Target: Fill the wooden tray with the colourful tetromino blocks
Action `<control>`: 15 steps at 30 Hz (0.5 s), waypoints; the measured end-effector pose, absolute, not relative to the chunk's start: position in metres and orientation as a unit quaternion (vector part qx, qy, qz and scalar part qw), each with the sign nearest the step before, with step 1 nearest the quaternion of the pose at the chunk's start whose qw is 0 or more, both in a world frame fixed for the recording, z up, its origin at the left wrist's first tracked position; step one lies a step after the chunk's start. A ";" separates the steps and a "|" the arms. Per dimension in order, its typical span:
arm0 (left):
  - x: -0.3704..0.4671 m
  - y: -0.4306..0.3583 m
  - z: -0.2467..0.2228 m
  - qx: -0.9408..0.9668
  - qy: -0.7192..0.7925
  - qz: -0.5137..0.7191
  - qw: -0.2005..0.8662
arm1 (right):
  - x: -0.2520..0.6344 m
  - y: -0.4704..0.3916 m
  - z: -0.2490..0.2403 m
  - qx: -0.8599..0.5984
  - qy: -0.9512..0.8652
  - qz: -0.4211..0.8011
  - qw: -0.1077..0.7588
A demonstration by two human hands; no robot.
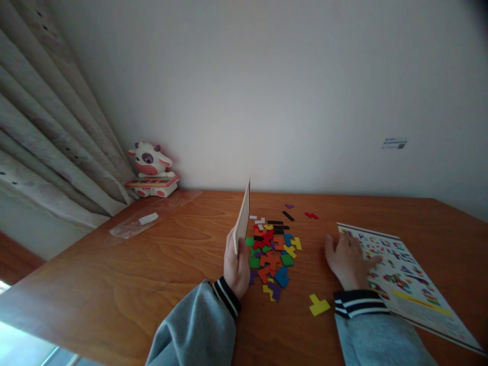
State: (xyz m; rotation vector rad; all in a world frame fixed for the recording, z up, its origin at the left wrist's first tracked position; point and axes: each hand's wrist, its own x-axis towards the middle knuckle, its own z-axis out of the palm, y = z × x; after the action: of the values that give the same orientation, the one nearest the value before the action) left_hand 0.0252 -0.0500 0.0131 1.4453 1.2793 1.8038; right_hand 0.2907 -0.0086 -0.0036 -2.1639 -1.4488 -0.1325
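Observation:
My left hand [237, 267] grips a thin flat board [243, 218], held upright and seen almost edge-on, so its faces are mostly hidden. Just right of it lies a heap of flat coloured puzzle pieces [270, 259] in red, orange, green, blue, purple, yellow, black and white. My right hand [348, 259] rests at the left edge of a printed sheet [404, 269], fingers spread, holding nothing. The sheet shows many small coloured figures and a yellow band. One yellow piece [318, 305] lies alone, left of my right cuff.
A cow-shaped toy keyboard [152, 173] stands at the back left corner of the wooden table [171, 259]. Nearby lies a clear plastic bag [131, 224] with a white label. A curtain [49, 112] hangs at left, and a wall [285, 101] rises behind the table.

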 end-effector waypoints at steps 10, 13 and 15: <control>0.029 -0.052 0.020 0.244 0.443 0.778 0.372 | 0.211 -0.039 0.034 -0.489 -0.750 0.188 0.403; 0.033 -0.054 0.016 0.244 0.442 0.760 0.410 | 0.181 -0.053 0.034 -0.433 -0.706 0.363 0.427; 0.034 -0.056 0.012 0.293 0.451 0.730 0.421 | 0.169 -0.055 0.028 -0.406 -0.629 0.464 0.474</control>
State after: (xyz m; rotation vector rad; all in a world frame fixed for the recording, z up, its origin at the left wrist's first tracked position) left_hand 0.0344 -0.0558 0.0119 0.7343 1.1307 1.8287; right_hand 0.1686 -0.0547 0.0276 -0.9937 -1.5384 1.1349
